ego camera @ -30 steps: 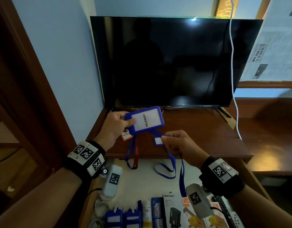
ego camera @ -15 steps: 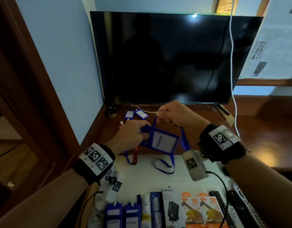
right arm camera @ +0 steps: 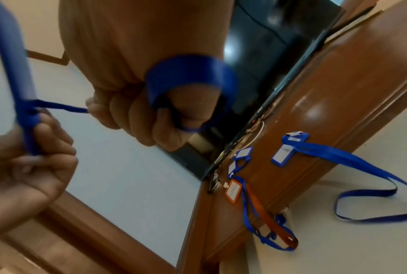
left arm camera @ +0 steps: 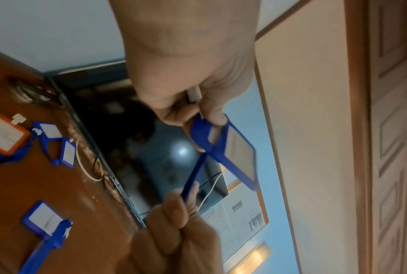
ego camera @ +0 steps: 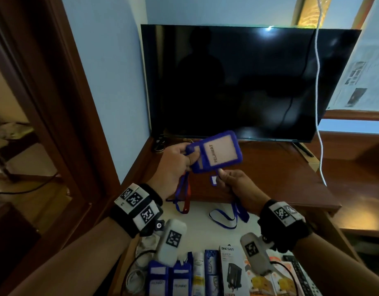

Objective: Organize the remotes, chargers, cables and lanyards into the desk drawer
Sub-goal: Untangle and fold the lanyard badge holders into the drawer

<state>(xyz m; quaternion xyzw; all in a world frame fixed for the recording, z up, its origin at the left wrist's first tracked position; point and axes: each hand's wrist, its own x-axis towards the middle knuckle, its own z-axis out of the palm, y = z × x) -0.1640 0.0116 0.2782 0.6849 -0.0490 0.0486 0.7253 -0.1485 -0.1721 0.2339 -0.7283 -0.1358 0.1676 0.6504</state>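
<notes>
A blue badge holder [ego camera: 218, 151] marked PELAWAT is pinched at its end by my left hand [ego camera: 189, 158] above the wooden desk [ego camera: 269, 178]. Just below it, my right hand [ego camera: 221, 175] grips the holder's blue strap [left arm camera: 193, 176], which runs taut from the badge and loops round the fist [right arm camera: 190, 74]. A small blue badge [ego camera: 214, 180] lies on the desk under the hands. An orange badge [right arm camera: 233, 189] and small blue tags [left arm camera: 50, 129] lie by the TV foot. The open drawer [ego camera: 205, 236] sits below.
The drawer front holds two blue badge holders [ego camera: 169, 283], a charger box [ego camera: 231, 272], remotes [ego camera: 301, 278] and a white cable [ego camera: 135, 280]. Blue and orange straps [ego camera: 184, 193] hang over the desk edge. A black TV [ego camera: 248, 82] stands behind; a white cord [ego camera: 318, 103] hangs at right.
My right hand has dropped from above the badge to below it, still gripping the strap. My left hand has lifted the badge and turned its face up.
</notes>
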